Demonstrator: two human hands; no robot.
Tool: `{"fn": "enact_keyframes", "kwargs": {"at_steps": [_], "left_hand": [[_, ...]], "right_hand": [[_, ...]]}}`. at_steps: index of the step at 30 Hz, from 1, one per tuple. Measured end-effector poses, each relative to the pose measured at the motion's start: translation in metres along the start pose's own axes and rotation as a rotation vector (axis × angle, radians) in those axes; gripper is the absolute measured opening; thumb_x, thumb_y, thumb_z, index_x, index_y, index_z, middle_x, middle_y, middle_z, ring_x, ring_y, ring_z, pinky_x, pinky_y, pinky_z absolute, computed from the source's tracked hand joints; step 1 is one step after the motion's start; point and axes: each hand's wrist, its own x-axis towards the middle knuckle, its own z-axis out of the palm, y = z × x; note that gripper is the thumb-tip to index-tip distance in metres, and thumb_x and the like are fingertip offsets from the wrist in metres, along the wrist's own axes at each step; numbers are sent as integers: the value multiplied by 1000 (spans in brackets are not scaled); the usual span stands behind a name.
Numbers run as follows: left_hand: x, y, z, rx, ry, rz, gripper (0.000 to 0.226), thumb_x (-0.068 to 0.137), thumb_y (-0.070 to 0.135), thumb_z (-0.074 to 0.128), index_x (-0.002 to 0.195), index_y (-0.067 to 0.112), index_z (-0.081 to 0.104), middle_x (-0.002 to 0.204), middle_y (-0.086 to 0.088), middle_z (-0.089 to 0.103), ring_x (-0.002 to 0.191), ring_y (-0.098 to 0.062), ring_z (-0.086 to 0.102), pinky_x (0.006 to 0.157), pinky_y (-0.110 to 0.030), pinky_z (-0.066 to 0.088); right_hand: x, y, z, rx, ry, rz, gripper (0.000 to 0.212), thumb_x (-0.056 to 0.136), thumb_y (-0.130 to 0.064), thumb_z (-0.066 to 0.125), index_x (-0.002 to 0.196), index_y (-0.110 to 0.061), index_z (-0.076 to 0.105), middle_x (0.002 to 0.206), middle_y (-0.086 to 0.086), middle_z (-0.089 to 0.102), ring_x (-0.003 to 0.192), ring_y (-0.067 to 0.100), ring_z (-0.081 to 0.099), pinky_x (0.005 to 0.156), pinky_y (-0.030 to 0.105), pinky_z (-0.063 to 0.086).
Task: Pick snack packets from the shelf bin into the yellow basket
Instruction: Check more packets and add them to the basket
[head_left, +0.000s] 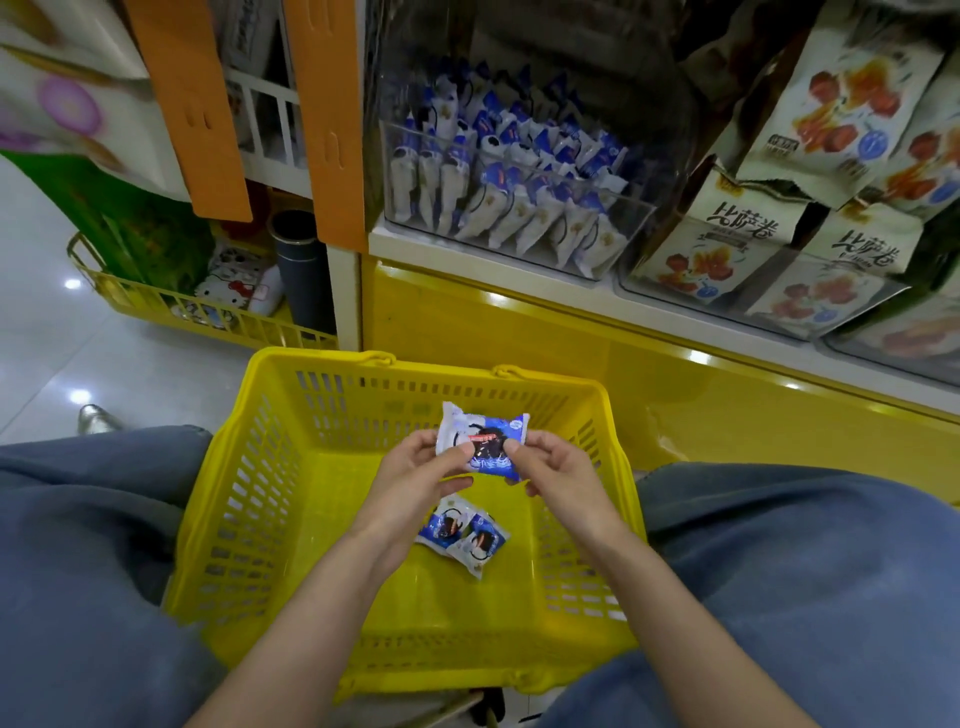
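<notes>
You pinch one glossy blue-and-white snack packet (480, 441) with both hands: left hand (415, 473) on its left edge, right hand (558, 475) on its right edge, above the yellow basket (291, 452), which is slotted plastic. The packet print is too small to read. Two matching packets (462, 532) lie on the basket floor. The clear plastic shelf bin (519, 171) holds more. Pale bags (748, 223) beside it read "比萨卷".

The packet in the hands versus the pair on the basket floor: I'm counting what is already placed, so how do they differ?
The held packet is pinched by the left hand and right hand above the yellow basket; the pair of packets lies loose on its floor. The held packet is alone; the pair touch each other. All share blue-and-white wrappers.
</notes>
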Motion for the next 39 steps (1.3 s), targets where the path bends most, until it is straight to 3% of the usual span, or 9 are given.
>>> {"fn": "enact_keyframes", "kwargs": {"at_steps": [6,14,20,25,28,30,32,36,39], "left_hand": [[3,27,10,263,-82,80,25,79,14,71,99,21,56,95,0,69,75,-4,67,62,-17,52],[23,85,37,350,-69,402,25,78,4,70,86,21,53,87,-3,66,68,-4,63,63,-16,50],[39,148,54,660,-19,757,15,84,27,65,97,23,58,82,14,62,71,2,55,64,-13,41],[49,183,55,510,-76,719,18,89,33,56,104,23,55,99,7,62,88,-5,59,80,-26,49],[59,193,44,889,114,989,21,93,28,50,113,21,52,105,8,51,98,-5,47,85,-18,32],[68,203,38,1093,201,1142,29,94,25,47,121,14,50,114,-1,50,108,-16,43,88,-22,27],[78,211,34,1242,194,1167,33,95,27,42,124,12,48,118,-6,52,112,-21,44,92,-27,28],[95,218,22,1512,165,1173,30,97,31,35,110,14,56,107,-4,61,101,-23,54,88,-33,35],[100,219,17,1559,199,1203,28,95,29,38,95,15,62,90,-2,66,86,-23,59,78,-35,41]], "right_hand": [[8,-30,-2,113,177,-95,10,92,-18,54,88,-14,62,73,-6,68,56,-7,60,49,6,42],[21,-79,-10,200,-22,-94,26,90,-19,56,114,-9,60,111,6,69,102,18,65,81,27,56],[49,-146,-31,33,104,-343,16,90,-20,56,105,-21,60,99,-5,72,92,9,68,67,18,54],[72,-191,-32,-130,119,-455,17,94,-28,51,100,-17,63,80,-8,71,70,2,64,59,17,50],[97,-215,-33,-175,193,-492,18,92,-26,54,105,-17,63,94,-1,71,87,9,67,75,24,53],[123,-233,-32,-232,268,-518,21,92,-21,54,109,-10,61,80,-7,65,68,-6,61,62,9,46],[154,-250,-28,-277,350,-486,25,91,-20,56,113,-7,57,76,-6,60,61,-2,56,54,8,43],[211,-268,-15,-404,410,-458,27,90,-21,59,111,-5,57,97,11,63,90,22,59,82,32,47],[240,-269,-5,-549,423,-481,25,91,-21,57,106,-2,60,102,14,64,92,22,58,75,26,43]]}}
